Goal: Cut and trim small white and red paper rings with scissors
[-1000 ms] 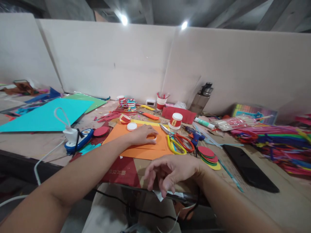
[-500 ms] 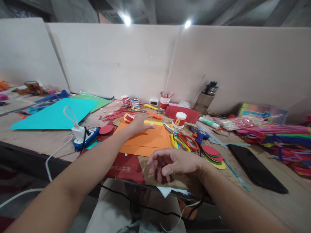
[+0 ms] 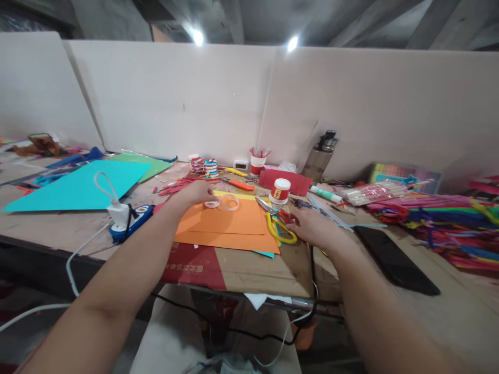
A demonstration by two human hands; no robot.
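My left hand (image 3: 200, 193) reaches to the far left corner of the orange paper sheets (image 3: 230, 221). Its fingers curl downward and what they hold, if anything, is hidden. Beside its fingertips, a small white ring (image 3: 211, 204) and a larger clear-looking ring (image 3: 228, 203) lie on the paper. My right hand (image 3: 312, 226) is at the red-handled scissors (image 3: 267, 206), its fingers closed around the red handle. Next to them lie yellow handles (image 3: 286, 238) of another tool. A red and white paper cup (image 3: 280, 192) stands upside down behind the scissors.
A black phone (image 3: 395, 259) and bundles of coloured pipe cleaners (image 3: 440, 223) lie at the right. Cyan card (image 3: 83, 184) and a blue power strip (image 3: 132, 223) with a white plug are at the left. A dark bottle (image 3: 319, 156) stands near the wall.
My right hand has moved forward from the front edge to the scissors. My left hand has drawn back leftward, and two rings now show on the orange paper.
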